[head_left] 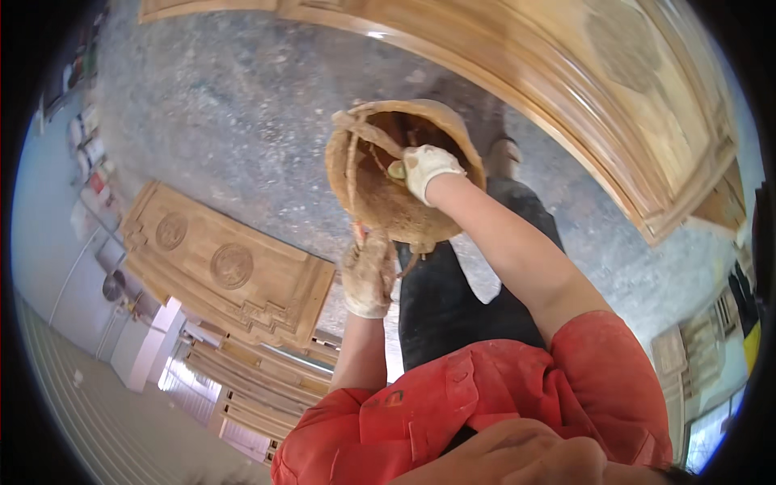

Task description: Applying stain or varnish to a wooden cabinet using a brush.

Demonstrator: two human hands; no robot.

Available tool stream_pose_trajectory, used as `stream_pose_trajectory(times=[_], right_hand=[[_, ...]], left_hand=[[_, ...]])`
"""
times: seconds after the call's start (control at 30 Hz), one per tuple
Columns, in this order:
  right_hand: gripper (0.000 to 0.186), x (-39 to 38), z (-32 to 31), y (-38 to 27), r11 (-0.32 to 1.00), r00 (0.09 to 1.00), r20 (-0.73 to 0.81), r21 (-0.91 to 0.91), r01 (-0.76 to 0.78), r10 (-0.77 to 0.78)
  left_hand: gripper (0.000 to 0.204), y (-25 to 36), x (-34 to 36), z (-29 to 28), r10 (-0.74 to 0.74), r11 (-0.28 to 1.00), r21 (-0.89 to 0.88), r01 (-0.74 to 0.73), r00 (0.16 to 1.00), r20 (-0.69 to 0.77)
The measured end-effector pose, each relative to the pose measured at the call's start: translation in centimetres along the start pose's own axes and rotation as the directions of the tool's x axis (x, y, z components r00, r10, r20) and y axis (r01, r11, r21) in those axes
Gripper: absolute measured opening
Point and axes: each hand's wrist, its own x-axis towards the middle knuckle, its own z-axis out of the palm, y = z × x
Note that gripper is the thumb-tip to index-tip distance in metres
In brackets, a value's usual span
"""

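Observation:
A bucket, caked in brown residue, is tilted with its mouth toward me. Wearing a dirty white glove, my right hand is closed at the bucket's mouth. A small yellow-green piece shows at its fingers, but what it grips is mostly hidden. A thick crusted strip runs from the far-left rim to that hand. My left hand, in a brown-stained glove, is closed at the near-left rim around the lower end of the bucket's thin crusted handle. The bucket's inside is brown and shadowed.
A large varnished wooden panel curves across the far right. Left of me lies a carved wooden panel with round medallions, above stacked wooden pieces. The grey floor is speckled with debris. My dark-trousered legs are just below the bucket.

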Motion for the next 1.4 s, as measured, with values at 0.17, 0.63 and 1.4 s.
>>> stream_pose_trajectory(times=[0.17, 0.63, 1.4], right_hand=[[0.025, -8.4, -2.6, 8.2, 0.989, 0.962, -0.23, -0.032, 0.143, -0.147], [0.026, -22.7, 4.7, 28.8, 0.583, 0.637, -0.76, 0.46, 0.67, -0.133], [0.035, -36.2, -11.9, 67.2, -0.022, 0.725, -0.435, 0.85, 0.526, 0.534]], left_hand=[[0.004, -4.7, -1.8, 2.6, -0.069, 0.994, -0.091, 0.069, 0.998, 0.003], [0.015, -13.6, -5.7, 9.7, -0.219, 0.969, -0.085, 0.232, 0.966, 0.136], [0.023, -32.7, 4.1, 16.0, -0.35, 0.937, -0.063, 0.345, 0.929, -0.122]])
